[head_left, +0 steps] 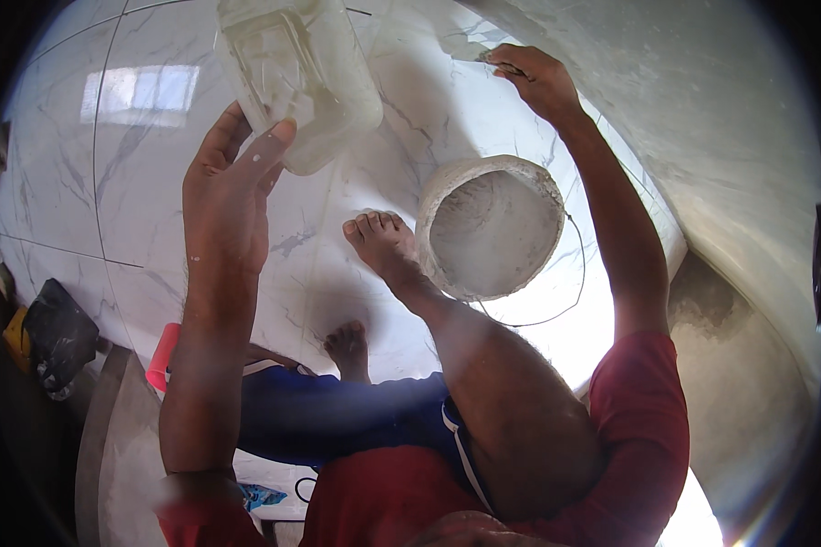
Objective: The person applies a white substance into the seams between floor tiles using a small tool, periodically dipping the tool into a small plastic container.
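My left hand (233,187) grips the near edge of a cloudy plastic container (347,118), its thumb over the rim. The container is tilted, and some whitish stuff lies in it. Farther right, my right hand (534,77) is closed on a thin flat scraper (470,47) near the foot of the wall. The scraper's blade is pale and hard to tell from the tiles. Between my arms stands a bucket (436,232) crusted with dried white material, with pale grey stuff inside. A thin wire handle (582,264) hangs down at its right side.
Glossy white marbled tiles (155,173) cover the floor. A smooth grey wall (711,109) curves along the right. My bare foot (380,239) is beside the bucket. A black bag (57,330) and a pink-red cylinder (161,356) are at the left.
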### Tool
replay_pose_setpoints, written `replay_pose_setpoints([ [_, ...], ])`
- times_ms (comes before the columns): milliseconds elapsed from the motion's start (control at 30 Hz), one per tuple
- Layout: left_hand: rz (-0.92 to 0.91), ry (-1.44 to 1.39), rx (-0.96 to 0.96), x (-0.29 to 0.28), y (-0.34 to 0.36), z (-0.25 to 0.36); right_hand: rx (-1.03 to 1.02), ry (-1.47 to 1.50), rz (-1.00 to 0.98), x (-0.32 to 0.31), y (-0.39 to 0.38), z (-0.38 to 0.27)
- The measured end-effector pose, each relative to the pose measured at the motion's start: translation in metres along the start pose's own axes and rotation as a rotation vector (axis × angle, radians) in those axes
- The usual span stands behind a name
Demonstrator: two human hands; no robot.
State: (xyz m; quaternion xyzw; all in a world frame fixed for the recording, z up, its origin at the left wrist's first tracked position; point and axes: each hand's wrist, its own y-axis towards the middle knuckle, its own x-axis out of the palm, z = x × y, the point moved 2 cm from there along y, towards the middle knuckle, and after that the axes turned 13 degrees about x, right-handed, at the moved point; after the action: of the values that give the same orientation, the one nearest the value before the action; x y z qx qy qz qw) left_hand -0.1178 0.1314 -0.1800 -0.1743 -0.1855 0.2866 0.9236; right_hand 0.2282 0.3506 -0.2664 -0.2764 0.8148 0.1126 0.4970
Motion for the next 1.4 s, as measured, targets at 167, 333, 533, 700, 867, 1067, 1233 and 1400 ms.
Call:
replay_pose_setpoints([
  [167, 0.006, -0.031, -0.009, -0.002, -0.001, 0.001, 0.158, -0.002, 0.013, -0.015, -0.038, 0.017],
  [333, -0.003, -0.047, 0.001, -0.009, 0.0, 0.005, 0.245, 0.062, 0.092, -0.025, -0.068, 0.042],
  [533, 0.027, -0.042, 0.003, -0.015, -0.002, 0.008, 0.3, 0.097, 0.256, -0.009, -0.024, -0.012],
  [700, 0.003, 0.03, 0.043, -0.012, -0.003, 0.009, 0.423, 0.182, 0.212, 0.029, 0.038, -0.062],
  [867, 0.009, 0.017, 0.052, -0.015, -0.005, 0.012, 0.542, 0.32, 0.111, 0.047, 0.072, -0.078],
  [1067, 0.016, 0.006, 0.039, -0.022, -0.003, 0.014, 0.656, 0.49, 0.074, 0.057, 0.087, -0.068],
  [1233, 0.035, -0.041, 0.011, -0.018, -0.004, 0.011, 0.698, 0.535, 0.098, 0.064, 0.086, -0.051],
  [1400, 0.018, 0.002, 0.007, -0.011, -0.002, 0.009, 0.728, 0.544, 0.144, 0.06, 0.075, -0.035],
])
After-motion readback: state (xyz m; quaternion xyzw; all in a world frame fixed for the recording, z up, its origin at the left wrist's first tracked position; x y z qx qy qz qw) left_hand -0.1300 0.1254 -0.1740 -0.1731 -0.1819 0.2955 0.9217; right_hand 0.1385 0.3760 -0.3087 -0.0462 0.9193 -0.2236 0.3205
